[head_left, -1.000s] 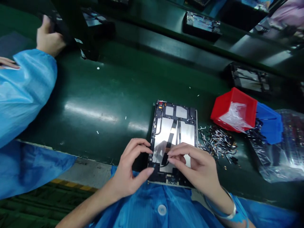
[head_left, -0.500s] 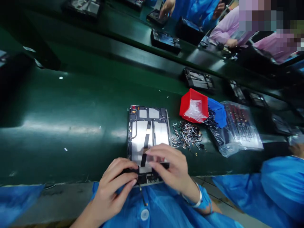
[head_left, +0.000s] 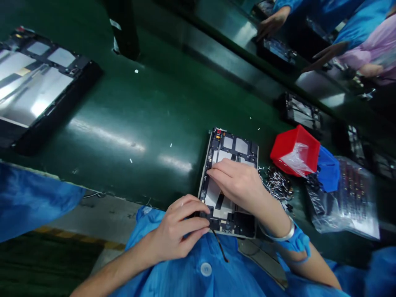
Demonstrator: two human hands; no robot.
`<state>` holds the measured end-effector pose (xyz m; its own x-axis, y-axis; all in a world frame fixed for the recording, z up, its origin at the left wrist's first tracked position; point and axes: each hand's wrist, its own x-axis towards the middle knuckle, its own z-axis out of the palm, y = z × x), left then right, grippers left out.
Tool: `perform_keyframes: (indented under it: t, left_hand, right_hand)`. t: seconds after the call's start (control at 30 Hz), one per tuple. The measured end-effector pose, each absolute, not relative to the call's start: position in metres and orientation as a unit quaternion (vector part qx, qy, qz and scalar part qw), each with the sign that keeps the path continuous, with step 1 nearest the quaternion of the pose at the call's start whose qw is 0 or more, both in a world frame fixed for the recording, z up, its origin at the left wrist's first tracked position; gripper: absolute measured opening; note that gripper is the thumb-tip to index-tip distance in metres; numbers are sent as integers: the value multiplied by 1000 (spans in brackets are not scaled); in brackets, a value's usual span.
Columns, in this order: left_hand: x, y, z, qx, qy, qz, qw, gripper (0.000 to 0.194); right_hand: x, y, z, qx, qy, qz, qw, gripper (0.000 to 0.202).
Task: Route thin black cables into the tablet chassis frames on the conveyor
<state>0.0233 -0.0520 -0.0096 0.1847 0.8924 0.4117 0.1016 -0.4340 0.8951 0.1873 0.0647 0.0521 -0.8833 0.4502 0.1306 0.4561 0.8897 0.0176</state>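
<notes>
An opened tablet (head_left: pixel 216 208), with silver battery plates and a dark circuit strip, lies at the bench's front edge. At its lower left corner, the bent fingers and thumb of my left hand (head_left: pixel 182 227) grip the frame. A thin dark cable (head_left: pixel 221 247) hangs from the bottom edge near that thumb. Across the middle of the tablet reaches my right hand (head_left: pixel 238 179), its fingertips pinched together by the left side strip. Whatever is between those fingertips is hidden.
Right of the tablet are a pile of small cable parts (head_left: pixel 280 183), a red bin (head_left: pixel 295 150), a blue bin (head_left: pixel 328 169) and a plastic-wrapped tray (head_left: pixel 349 198). Another opened tablet (head_left: pixel 37 82) sits far left, near a dark post (head_left: pixel 125 33). Co-workers' hands (head_left: pixel 274 22) are across the bench.
The view has swung left, so things appear farther right. My right hand has moved from the tablet's lower middle up to its left side. My left hand stays at the lower left corner.
</notes>
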Motion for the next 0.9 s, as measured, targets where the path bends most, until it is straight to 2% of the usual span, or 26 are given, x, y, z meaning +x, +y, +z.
perform_keyframes:
  t: [0.33,0.47,0.63,0.77,0.83,0.9]
  left_hand:
    - [21,-48,-17,671,354,533,374,13]
    - [22,-48,-20,675,346,550,350,14]
    - [23,-48,-20,675,347,550,348,13]
    - [23,-48,-19,675,346,551,348,13]
    - [23,-48,-18,674,345,551,352,13]
    - [22,-47,-17,669,344,551,362,12]
  right_hand:
    - [173,68,65,-198,-977,-55,-51,29]
    - [167,66,65,-212,-973,-64,-62,28]
    - [172,65,60,-247,-968,-28,-20,27]
    - [190,67,64,-325,-943,52,60,17]
    - [202,72,68,-388,-914,33,117,10]
    - [215,79,71,-456,-874,-29,166,12]
